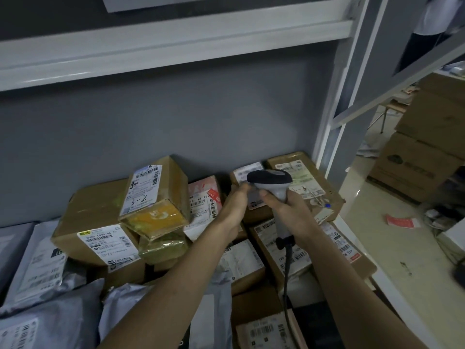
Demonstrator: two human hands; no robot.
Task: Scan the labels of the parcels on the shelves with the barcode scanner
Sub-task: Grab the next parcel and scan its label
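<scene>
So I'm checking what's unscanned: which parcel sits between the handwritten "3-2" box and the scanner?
In the head view, a parcel with a pink-and-white label stands between that box and the scanner.

Handwritten "3-2" on tilted box label (143,192); "3-3" on right box label (303,182)

Parcels (161,222) crowd the shelf (362,250) against the back wall (161,127); bags (50,311) lie at left, boxes at right; a small box (156,195) sits tilted atop a larger one (95,222); stacked cartons (427,147) stand on the floor (392,217) to the right.
</scene>
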